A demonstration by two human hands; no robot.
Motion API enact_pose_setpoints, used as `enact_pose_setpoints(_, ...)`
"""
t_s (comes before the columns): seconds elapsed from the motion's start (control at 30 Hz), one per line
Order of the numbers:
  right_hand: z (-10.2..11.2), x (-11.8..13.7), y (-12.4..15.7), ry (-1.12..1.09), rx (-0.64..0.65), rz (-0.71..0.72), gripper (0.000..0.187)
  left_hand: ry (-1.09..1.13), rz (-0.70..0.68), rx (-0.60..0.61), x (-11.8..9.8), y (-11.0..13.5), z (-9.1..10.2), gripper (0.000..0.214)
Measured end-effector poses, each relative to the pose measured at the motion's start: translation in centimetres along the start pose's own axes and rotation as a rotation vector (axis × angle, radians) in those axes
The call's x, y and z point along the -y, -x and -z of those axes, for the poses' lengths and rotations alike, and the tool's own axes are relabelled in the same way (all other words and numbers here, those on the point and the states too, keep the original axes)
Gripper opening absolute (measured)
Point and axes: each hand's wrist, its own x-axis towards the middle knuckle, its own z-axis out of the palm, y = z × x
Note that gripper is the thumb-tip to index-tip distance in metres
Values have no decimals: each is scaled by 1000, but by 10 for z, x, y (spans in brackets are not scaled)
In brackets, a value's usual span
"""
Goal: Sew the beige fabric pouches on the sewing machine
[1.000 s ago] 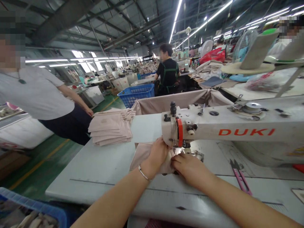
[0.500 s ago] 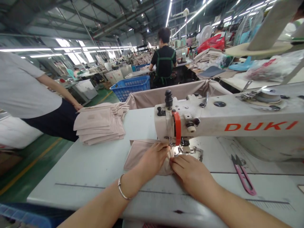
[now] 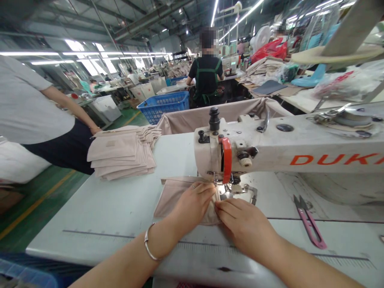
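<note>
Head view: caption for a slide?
A beige fabric piece held flat at the sewing machine by left hand and right hand.

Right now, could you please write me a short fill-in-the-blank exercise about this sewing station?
1. Of the left hand and right hand, both pressing the flat beige fabric piece at the off-white sewing machine, the thin silver bracelet is on the ____ one.
2. The pink-handled thread snips lie on the pale grey table to the ____ of both hands.
3. The plastic mesh basket beyond the table is coloured ____.
Missing words: left; right; blue.
</note>
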Motion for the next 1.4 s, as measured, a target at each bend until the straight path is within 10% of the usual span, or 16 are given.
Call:
enact_pose_setpoints(0.5,1,6,-2,-27,34,-31,25,39,-14,29,5,-1,3,27)
enact_pose_setpoints(0.77,64,-23,19,-120,187,-68,65,45,-62,181,-14,29,16,63)
enact_pose_setpoints(1.07,26,-48,-6,176,-37,-333,12,140,-34,77,-11,27,8,42)
enact_pose_setpoints(1.27,28,-16,3,5,3,-10,27,196,95,-72,0,29,12,36)
enact_pose_setpoints(1.4,24,-7,5,-21,8,149,20,-59,30,61,12,31,10,61)
